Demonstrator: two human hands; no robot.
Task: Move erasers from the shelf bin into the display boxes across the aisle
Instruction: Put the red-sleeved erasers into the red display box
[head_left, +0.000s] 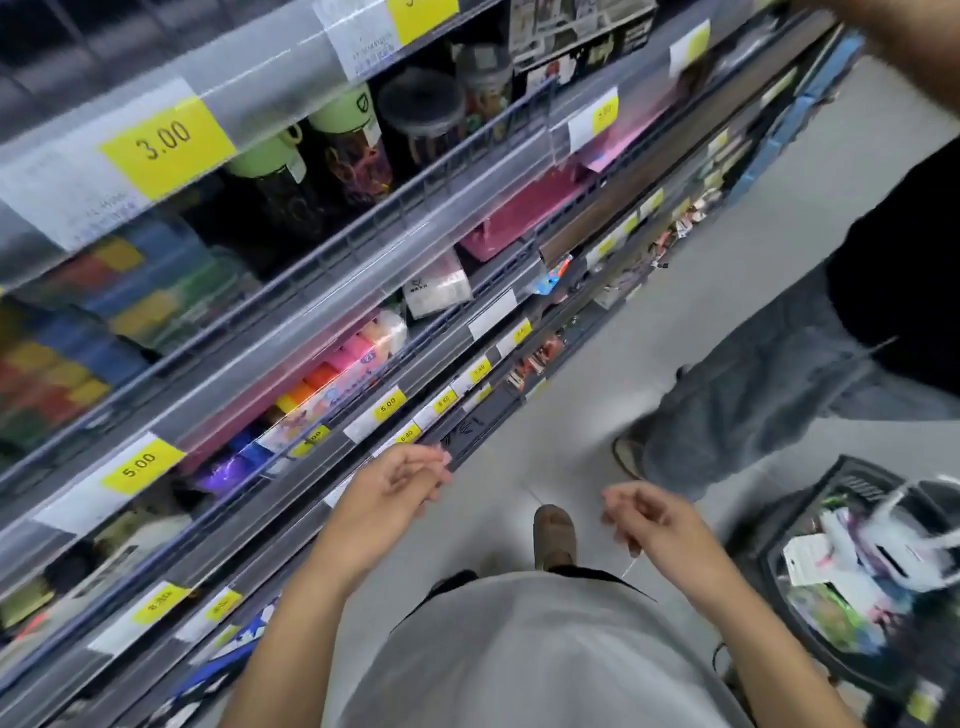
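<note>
Head view showed the left hand (400, 486) and right hand (647, 519) loosely curled, holding nothing. Erasers could not be identified; the shelves (332, 291) stood at ten o'clock. Turning might bump the basket (810, 525) at three o'clock.

Left of both grips, tiered shelves (363, 249) with yellow price tags (166, 143) carry lidded bottles (343, 150), coloured packs (332, 374) and a pink tray (519, 218). On the grey floor (649, 312), right of the right grip, stands a black basket (841, 499) of packaged goods.
</note>
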